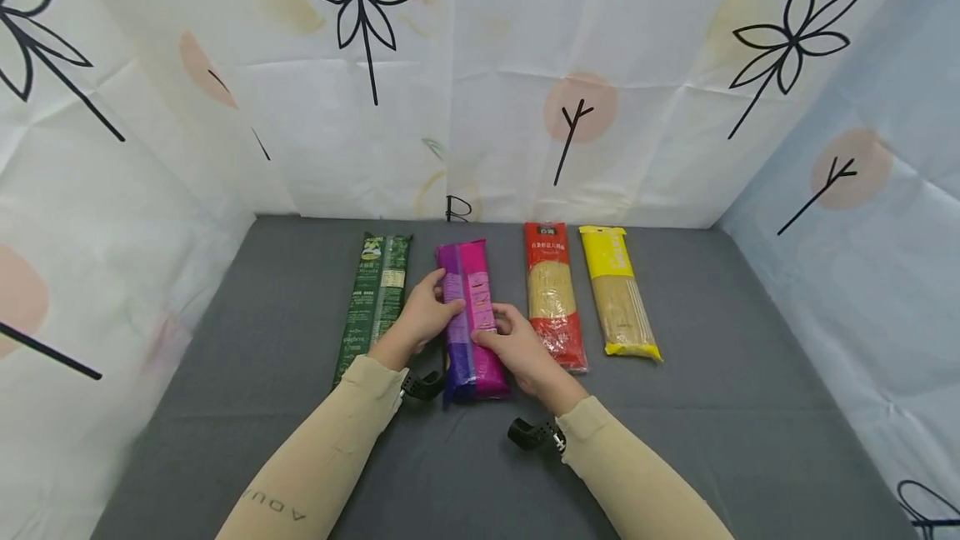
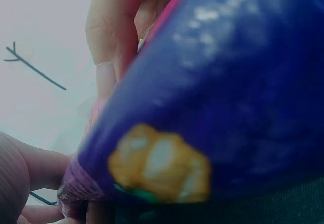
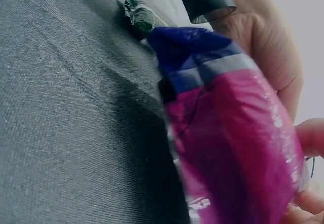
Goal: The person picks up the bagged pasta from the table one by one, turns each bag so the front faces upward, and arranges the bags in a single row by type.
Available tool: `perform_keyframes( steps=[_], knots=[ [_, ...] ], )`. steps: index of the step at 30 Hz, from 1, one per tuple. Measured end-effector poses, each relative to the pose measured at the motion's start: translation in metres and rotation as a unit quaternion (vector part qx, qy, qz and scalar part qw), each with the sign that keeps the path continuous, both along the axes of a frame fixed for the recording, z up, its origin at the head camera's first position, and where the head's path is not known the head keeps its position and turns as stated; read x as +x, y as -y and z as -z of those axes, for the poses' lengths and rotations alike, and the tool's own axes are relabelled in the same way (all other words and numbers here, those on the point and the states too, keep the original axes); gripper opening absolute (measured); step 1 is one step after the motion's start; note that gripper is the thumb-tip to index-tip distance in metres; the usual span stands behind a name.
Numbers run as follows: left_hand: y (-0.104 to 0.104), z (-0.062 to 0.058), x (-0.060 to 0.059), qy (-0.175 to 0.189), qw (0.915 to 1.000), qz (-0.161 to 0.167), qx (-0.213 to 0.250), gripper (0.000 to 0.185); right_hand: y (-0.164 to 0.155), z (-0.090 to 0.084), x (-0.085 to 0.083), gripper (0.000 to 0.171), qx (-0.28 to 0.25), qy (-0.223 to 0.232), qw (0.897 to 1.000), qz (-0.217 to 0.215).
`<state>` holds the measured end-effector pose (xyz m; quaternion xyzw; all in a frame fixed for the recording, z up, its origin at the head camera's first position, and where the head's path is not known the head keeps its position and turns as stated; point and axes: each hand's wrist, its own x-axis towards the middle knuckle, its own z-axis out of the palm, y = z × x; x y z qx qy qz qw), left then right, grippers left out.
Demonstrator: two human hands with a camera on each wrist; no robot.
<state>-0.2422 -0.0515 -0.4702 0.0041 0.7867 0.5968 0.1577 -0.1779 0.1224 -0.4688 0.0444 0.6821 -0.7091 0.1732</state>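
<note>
Both hands, left hand (image 1: 420,319) and right hand (image 1: 517,352), curled round magenta pasta pack (image 1: 468,319) mid grey mat (image 1: 712,407). Green pack (image 1: 375,298) just left; red pack (image 1: 555,294), yellow pack (image 1: 618,290) right, near back edge.

We cannot read the small print on the magenta noodle pack (image 1: 471,315); our left wrist view of it is blurred, its ends cut off.
</note>
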Motion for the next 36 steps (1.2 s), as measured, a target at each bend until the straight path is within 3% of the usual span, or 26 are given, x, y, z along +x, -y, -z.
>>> perform_keyframes(
  steps=[6,12,20,26,29,36],
  knots=[
    [-0.005,-0.007,0.001,-0.015,0.9996,0.002,0.024,0.075,-0.003,-0.005,-0.001,0.055,-0.004,-0.012,1.000,0.015],
    [-0.008,-0.012,0.003,-0.036,0.9993,0.008,0.011,0.076,-0.006,-0.004,-0.003,0.057,-0.008,-0.041,0.999,0.032],
    [-0.008,-0.010,0.004,-0.042,0.9989,0.018,-0.006,0.075,-0.007,-0.016,0.000,0.057,0.039,-0.094,0.995,0.025],
    [-0.005,-0.016,0.005,-0.077,0.9967,0.015,-0.021,0.072,-0.003,-0.029,-0.002,0.057,0.071,-0.137,0.988,0.004],
    [-0.005,-0.020,0.005,-0.083,0.9960,0.011,-0.032,0.071,-0.002,-0.026,-0.004,0.055,0.117,-0.177,0.977,0.004],
    [-0.005,-0.036,0.009,-0.129,0.9908,0.015,-0.039,0.076,0.003,-0.038,0.004,0.055,0.251,-0.246,0.936,-0.008]
  ],
)
